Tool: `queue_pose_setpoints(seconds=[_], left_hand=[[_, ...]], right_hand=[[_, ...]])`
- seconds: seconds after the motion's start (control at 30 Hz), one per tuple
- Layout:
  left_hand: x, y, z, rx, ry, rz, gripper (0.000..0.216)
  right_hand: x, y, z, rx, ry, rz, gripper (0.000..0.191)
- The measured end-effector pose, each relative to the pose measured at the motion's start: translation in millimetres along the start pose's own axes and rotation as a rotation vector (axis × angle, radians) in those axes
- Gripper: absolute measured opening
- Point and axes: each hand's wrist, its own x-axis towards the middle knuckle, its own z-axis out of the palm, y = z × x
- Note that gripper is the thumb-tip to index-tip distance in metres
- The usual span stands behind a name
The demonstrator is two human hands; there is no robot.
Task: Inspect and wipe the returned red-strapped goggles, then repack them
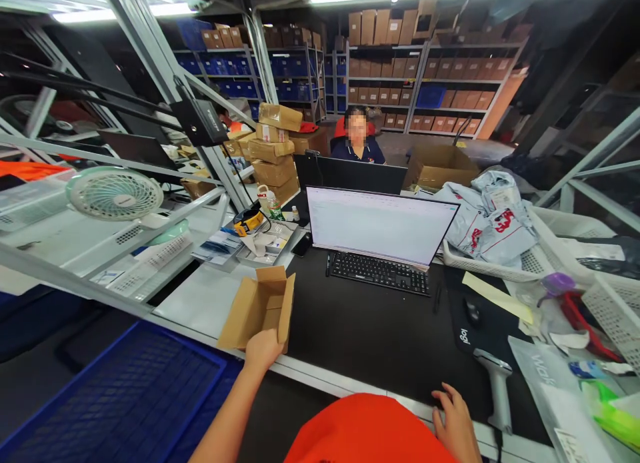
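My left hand [263, 350] grips the near side of an open cardboard box [243, 311], which stands at the front left of the desk with its flaps up. The visible part of the box's inside holds nothing. On the front edge of the black desk mat [365, 343] rests my right hand [451, 415], fingers apart and nothing in them. A grey barcode scanner [497, 386] lies just right of that hand. Beyond it are a black mouse [471, 312] and a keyboard [379, 274] below a lit monitor [381, 224].
A blue crate [115, 403] sits below the desk at left. White baskets with plastic mailing bags [493, 226] line the right side. A fan [115, 193] and stacked cartons [273, 150] stand at left. A person [363, 143] sits behind the monitors.
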Motion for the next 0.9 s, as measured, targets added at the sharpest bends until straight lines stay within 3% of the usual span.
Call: queue_pose_setpoints(seconds=[0.1,0.23,0.3,0.4,0.5,0.67,0.9], left_hand=[[-5.1,7.4,1.5,-0.023,0.125,0.022,0.046],[-22.0,31.5,11.1,-0.149,0.596,-0.030,0.067],[-36.7,52.1,21.8,-0.203,0.724,-0.041,0.064],[-59.5,89.3,49.2,-0.230,0.691,0.117,0.046],[-69.5,121.9,86.9,-0.232,0.593,0.276,0.046],[-47.0,141.5,135.6,-0.203,0.553,0.064,0.049],[-9.9,133.9,146.2,-0.183,0.524,-0.053,0.048]], right_hand=[[26.2,2.5,-5.3,-0.008,0.010,-0.042,0.036],[64.2,14.7,-10.0,-0.035,0.024,-0.107,0.037],[81.7,20.9,-11.1,-0.057,0.017,-0.135,0.037],[103.0,27.0,-9.4,-0.092,-0.011,-0.154,0.037],[120.3,30.1,-5.6,-0.122,-0.029,-0.155,0.037],[165.9,45.1,-10.0,-0.165,0.022,-0.090,0.041],[254.3,89.9,-22.0,-0.167,0.325,0.352,0.059]])
